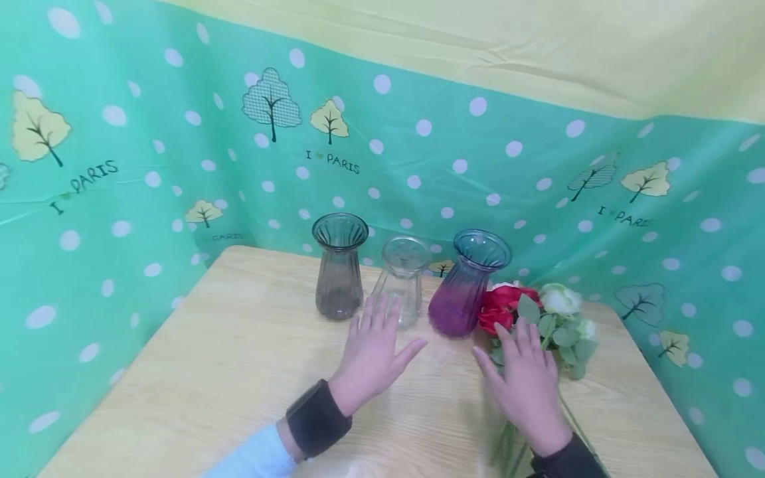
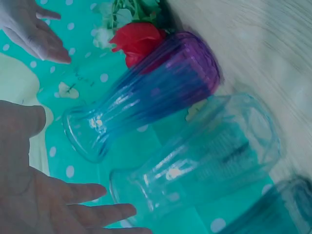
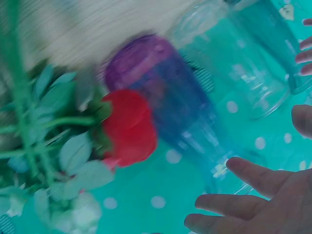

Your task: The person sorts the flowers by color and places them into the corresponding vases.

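Note:
Three ribbed glass vases stand in a row toward the back of the table: a grey vase [image 1: 339,285], a clear vase [image 1: 406,285] and a blue-to-purple vase [image 1: 463,292]. My left hand [image 1: 372,352] is held out with its fingers spread, overlapping the foot of the clear vase in the head view. To the right, my right hand [image 1: 526,385] reaches over the flower stems with fingers extended, holding nothing. Red roses [image 1: 502,307] and white flowers [image 1: 560,300] with green leaves lie beside the purple vase. In the right wrist view a red rose [image 3: 129,127] lies next to that vase.
The wooden table [image 1: 239,358] backs onto a green curtain [image 1: 418,159] with white dots and printed trees. Long green stems [image 1: 510,445] run toward the table's near side under my right hand.

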Tool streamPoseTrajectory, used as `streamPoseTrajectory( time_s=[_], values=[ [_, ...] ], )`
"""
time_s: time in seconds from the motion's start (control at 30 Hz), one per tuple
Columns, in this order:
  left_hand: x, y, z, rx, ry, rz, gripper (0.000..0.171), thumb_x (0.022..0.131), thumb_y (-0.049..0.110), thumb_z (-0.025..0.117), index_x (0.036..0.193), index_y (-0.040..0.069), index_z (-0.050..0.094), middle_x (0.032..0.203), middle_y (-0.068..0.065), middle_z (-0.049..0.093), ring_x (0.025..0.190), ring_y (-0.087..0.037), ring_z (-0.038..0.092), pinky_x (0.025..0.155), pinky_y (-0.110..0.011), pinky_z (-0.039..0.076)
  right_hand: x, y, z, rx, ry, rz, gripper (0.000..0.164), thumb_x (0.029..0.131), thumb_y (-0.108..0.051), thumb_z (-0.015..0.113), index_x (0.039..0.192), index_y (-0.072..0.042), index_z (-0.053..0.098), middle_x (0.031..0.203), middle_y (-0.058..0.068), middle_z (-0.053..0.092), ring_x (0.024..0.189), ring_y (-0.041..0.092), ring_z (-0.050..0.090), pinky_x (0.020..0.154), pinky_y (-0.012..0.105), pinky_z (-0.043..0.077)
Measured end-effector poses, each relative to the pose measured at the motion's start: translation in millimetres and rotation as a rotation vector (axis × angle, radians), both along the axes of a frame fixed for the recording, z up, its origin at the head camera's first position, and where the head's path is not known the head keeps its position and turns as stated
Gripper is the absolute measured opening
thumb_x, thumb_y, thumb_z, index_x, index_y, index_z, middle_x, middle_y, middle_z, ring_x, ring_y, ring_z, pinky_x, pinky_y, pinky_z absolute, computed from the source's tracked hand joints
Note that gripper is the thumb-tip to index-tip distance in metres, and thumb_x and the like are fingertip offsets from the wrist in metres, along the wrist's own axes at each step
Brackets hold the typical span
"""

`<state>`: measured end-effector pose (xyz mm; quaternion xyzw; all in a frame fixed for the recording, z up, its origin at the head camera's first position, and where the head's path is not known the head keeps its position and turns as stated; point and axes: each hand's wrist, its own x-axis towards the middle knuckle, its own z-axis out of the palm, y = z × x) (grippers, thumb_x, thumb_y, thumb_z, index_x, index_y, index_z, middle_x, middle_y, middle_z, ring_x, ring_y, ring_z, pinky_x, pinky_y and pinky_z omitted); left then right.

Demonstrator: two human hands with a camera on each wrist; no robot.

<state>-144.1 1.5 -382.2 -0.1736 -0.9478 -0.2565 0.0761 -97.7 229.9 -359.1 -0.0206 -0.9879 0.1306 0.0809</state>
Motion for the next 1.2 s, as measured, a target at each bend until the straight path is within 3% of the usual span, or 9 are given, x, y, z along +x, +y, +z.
streamPoseTrajectory(
  time_s=[0.2,0.4,0.63,0.87,1.0,1.2],
  values=[
    [-9.4,20.3,1.1,0.014,0.044,-0.040,0.081,0.091,0.064,0.037,0.147,0.006,0.027,0.150,-0.017,0.032,0.141,-0.036,0.024,0.111,-0.057,0.030,-1.5,26.7,-2.0,0.000,-0.002,-0.039,0.077,0.092,-0.061,0.037,0.139,0.000,0.039,0.147,0.036,0.018,0.135,0.055,0.016,0.097,0.077,0.021],
    [-23.8,42.3,-0.8,0.120,0.086,-0.093,0.075,0.092,0.060,0.041,0.144,0.007,0.031,0.141,-0.017,0.043,0.132,-0.035,0.039,0.105,-0.053,0.040,-1.1,44.7,-7.4,0.005,-0.017,-0.071,0.077,0.094,-0.059,0.035,0.137,0.004,0.039,0.145,0.039,0.018,0.131,0.057,0.020,0.092,0.078,0.027],
    [-46.7,62.1,-2.7,0.248,0.055,-0.106,0.075,0.092,0.056,0.045,0.144,0.003,0.029,0.141,-0.017,0.043,0.132,-0.032,0.040,0.110,-0.049,0.036,-4.3,57.3,-13.2,-0.006,-0.044,-0.112,0.077,0.095,-0.057,0.034,0.136,0.007,0.039,0.140,0.040,0.029,0.121,0.058,0.035,0.083,0.072,0.041],
    [-63.5,82.3,-4.4,0.334,-0.032,-0.085,0.074,0.091,0.052,0.051,0.144,0.005,0.028,0.142,-0.015,0.040,0.133,-0.030,0.038,0.110,-0.044,0.038,-9.6,71.4,-24.4,-0.035,-0.036,-0.157,0.061,0.096,-0.044,0.045,0.125,0.010,0.050,0.119,0.034,0.054,0.096,0.047,0.058,0.067,0.052,0.054],
    [-69.9,91.0,-6.1,0.332,-0.031,-0.079,0.075,0.091,0.051,0.053,0.144,0.004,0.027,0.143,-0.015,0.040,0.132,-0.030,0.039,0.109,-0.043,0.039,-14.5,78.1,-30.4,-0.058,-0.019,-0.178,0.048,0.095,-0.031,0.050,0.119,0.010,0.055,0.106,0.032,0.061,0.079,0.038,0.063,0.057,0.042,0.052],
    [-78.9,98.2,-5.8,0.327,0.019,-0.085,0.074,0.091,0.046,0.055,0.143,0.002,0.026,0.142,-0.016,0.039,0.132,-0.030,0.040,0.111,-0.043,0.036,-22.7,87.9,-35.2,-0.103,-0.015,-0.199,0.043,0.095,-0.027,0.051,0.113,0.012,0.058,0.096,0.029,0.065,0.077,0.037,0.064,0.060,0.044,0.053]
  ],
)
